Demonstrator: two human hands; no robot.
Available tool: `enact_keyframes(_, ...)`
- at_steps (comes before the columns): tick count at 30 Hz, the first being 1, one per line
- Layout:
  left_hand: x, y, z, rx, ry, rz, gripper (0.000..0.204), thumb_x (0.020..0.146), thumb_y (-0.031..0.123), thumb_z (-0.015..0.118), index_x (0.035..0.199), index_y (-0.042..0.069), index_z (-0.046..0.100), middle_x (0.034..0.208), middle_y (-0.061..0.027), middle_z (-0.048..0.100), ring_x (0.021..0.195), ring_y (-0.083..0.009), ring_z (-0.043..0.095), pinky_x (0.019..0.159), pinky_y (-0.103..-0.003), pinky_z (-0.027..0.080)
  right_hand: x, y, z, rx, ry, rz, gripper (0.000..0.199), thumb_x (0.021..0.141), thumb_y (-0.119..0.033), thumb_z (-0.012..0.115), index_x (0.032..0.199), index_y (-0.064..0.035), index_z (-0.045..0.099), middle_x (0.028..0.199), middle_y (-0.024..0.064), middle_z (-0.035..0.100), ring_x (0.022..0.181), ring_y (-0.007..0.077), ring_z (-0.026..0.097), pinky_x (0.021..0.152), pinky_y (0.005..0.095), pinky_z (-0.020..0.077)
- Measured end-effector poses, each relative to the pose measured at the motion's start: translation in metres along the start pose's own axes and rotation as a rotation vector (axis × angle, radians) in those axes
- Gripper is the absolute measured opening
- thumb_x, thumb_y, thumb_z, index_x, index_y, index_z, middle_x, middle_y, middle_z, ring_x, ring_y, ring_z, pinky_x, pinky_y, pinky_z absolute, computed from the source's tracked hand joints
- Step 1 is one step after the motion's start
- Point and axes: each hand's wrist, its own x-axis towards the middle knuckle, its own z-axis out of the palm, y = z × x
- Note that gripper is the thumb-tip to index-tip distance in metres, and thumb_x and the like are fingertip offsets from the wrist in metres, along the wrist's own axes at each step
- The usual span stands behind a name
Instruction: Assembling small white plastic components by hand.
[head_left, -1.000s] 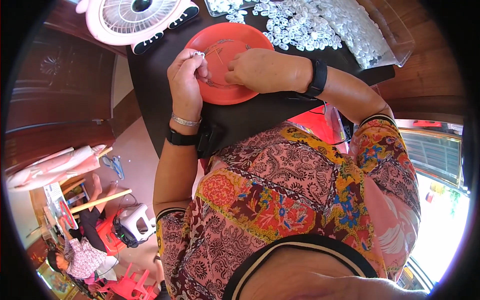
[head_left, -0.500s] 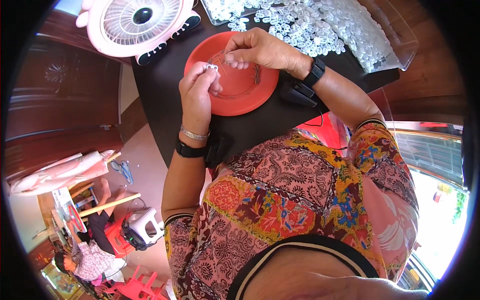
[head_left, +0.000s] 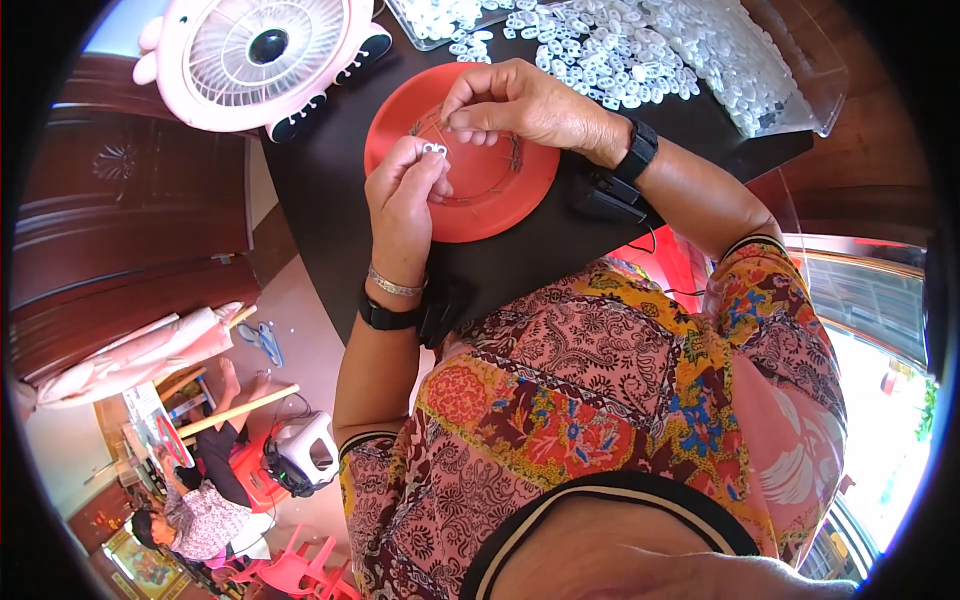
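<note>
My left hand pinches a small white plastic piece between thumb and fingertips, above the left part of a red plate. My right hand hovers over the plate's far side, fingers pinched on a thin wire-like bit that I cannot make out well. Thin dark wire pieces lie in the plate. Both wrists wear black bands; the left also has a silver bracelet.
A pile of small white plastic pieces covers the far side of the dark table, some in a clear tray. A pink fan stands at the far left. Another person sits on the floor below at lower left.
The view has shifted so plate and hands sit lower in the picture. My right hand moved from the plate's middle to its far side, near my left hand's white piece.
</note>
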Motion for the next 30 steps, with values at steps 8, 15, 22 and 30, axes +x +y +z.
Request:
enact_keyframes(8,-0.001,0.001,0.0,0.014,-0.027,0.006,0.011,0.086,0.008,0.051,0.078,0.001,0.055,0.069,-0.0002,0.053,0.06,-0.0068,0.048,0.057,-0.021,0.04,-0.006,-0.006,0.011,-0.058,-0.011,-0.06,0.014,0.092,-0.016,0.059,0.094,-0.003,0.061,0.081,-0.0012,0.062,0.074,0.0053,0.057,0.069,0.0207,0.0472)
enact_keyframes(15,-0.003,0.005,0.003,0.072,-0.038,0.002,0.012,0.086,0.005,0.047,0.079,-0.001,0.053,0.066,-0.0021,0.048,0.06,-0.0098,0.046,0.059,-0.024,0.039,-0.006,-0.005,0.014,-0.025,-0.036,-0.085,0.011,0.092,-0.013,0.058,0.093,-0.0019,0.059,0.082,-0.0011,0.06,0.075,0.0055,0.055,0.071,0.0217,0.0473)
enact_keyframes(22,-0.003,0.005,0.002,0.102,-0.041,-0.019,0.012,0.086,0.006,0.047,0.078,0.0,0.053,0.066,-0.0016,0.048,0.06,-0.0089,0.045,0.058,-0.024,0.039,-0.005,-0.005,0.015,-0.062,-0.048,-0.135,0.01,0.093,-0.011,0.056,0.091,-0.0015,0.059,0.081,-0.0014,0.058,0.074,0.0056,0.053,0.069,0.0217,0.046)
enact_keyframes(30,-0.002,0.001,0.0,0.079,-0.036,0.007,0.011,0.084,0.008,0.051,0.08,-0.001,0.055,0.067,-0.0006,0.052,0.059,-0.0065,0.046,0.055,-0.022,0.038,-0.006,-0.003,0.014,-0.087,-0.033,-0.133,0.009,0.093,-0.01,0.056,0.091,-0.0013,0.058,0.081,-0.0013,0.058,0.074,0.0057,0.053,0.07,0.022,0.046)
